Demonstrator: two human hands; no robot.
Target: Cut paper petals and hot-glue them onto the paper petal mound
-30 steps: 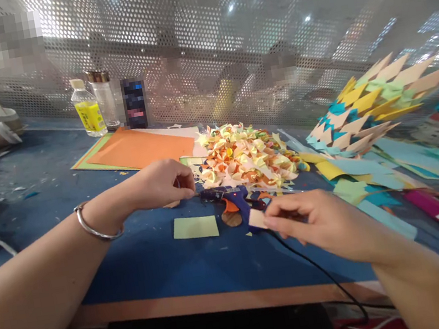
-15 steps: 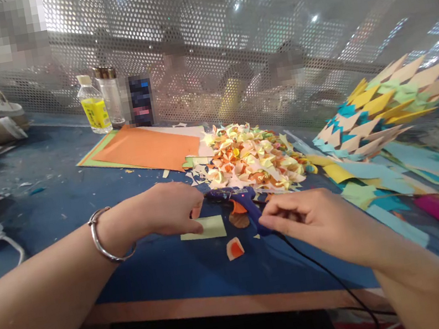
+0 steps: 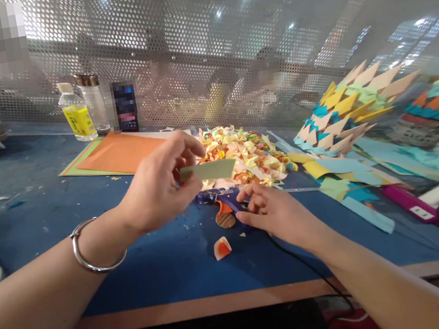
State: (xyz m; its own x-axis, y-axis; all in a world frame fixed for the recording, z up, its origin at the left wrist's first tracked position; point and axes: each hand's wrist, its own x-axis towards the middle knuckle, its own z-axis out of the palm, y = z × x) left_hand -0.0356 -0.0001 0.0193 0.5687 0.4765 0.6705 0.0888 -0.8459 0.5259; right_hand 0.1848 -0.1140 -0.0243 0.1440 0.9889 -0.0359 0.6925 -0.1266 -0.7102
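Note:
My left hand (image 3: 163, 182) is raised over the table with a strip of pale green paper (image 3: 214, 170) pinched between thumb and fingers. A blue glue gun (image 3: 229, 201) with an orange trigger lies on the table just below it, its cable running to the front edge. My right hand (image 3: 271, 209) is at the gun's handle, fingers loosely curled and apart, thumb tip by the grip; I cannot make out firm contact. Under the gun is a round wooden-looking piece (image 3: 225, 219). Nearer me lies a small folded orange and cream paper piece (image 3: 222, 248).
Behind the gun rises a heap of folded paper pieces (image 3: 243, 152). Coloured sheets (image 3: 113, 157), a bottle (image 3: 77, 115), a glass jar (image 3: 95, 104) and a phone (image 3: 125, 106) are at the back. Right stand a spiky paper model (image 3: 339, 122), paper strips (image 3: 368, 213) and a power strip (image 3: 409, 203).
My left hand has lifted the green paper strip off the table. My right hand's fingers have loosened at the glue gun's handle. The view has shifted slightly to the right.

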